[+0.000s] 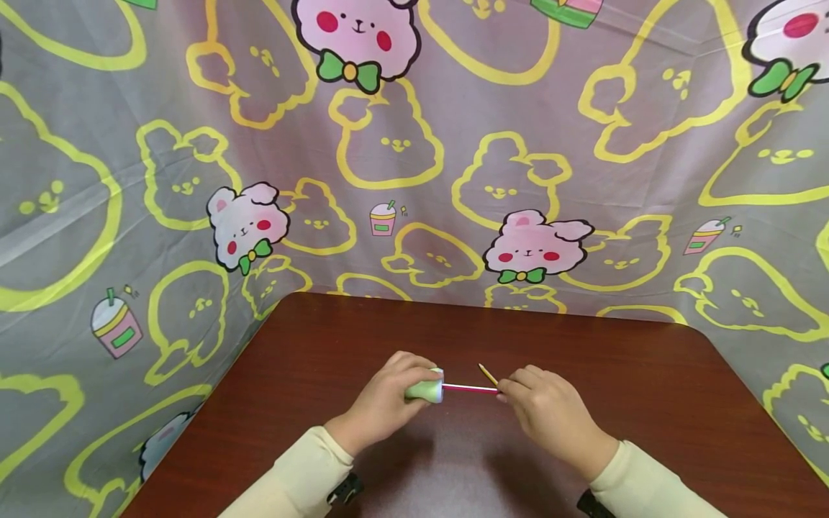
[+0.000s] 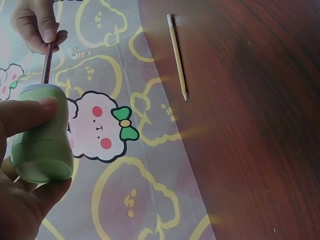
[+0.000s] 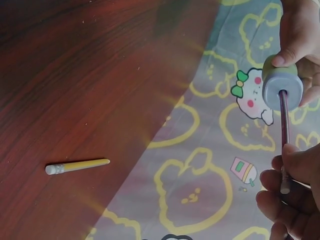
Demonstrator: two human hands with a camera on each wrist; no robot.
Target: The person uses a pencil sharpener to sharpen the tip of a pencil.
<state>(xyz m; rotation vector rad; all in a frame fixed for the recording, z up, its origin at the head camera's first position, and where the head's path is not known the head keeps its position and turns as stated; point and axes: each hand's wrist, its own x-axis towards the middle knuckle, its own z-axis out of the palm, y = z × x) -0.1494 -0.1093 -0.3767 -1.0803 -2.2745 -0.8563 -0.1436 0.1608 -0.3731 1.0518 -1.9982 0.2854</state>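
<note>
My left hand (image 1: 386, 394) grips a light green pencil sharpener (image 1: 422, 391), its pale bluish end facing right. A dark red pencil (image 1: 471, 388) has one end in the hole of that face, as the right wrist view shows. My right hand (image 1: 549, 411) pinches the pencil near its other end between thumb and fingers; its pale tip (image 3: 285, 189) pokes out past the thumb. Both hands are above the table. A yellow pencil (image 1: 487, 373) with a white eraser end lies on the tabletop, just beyond my right fingertips in the head view.
The dark brown wooden table (image 1: 363, 324) has rounded far corners. A grey cloth (image 1: 434, 237) printed with yellow outlines and rabbit faces hangs closely behind it and along its sides.
</note>
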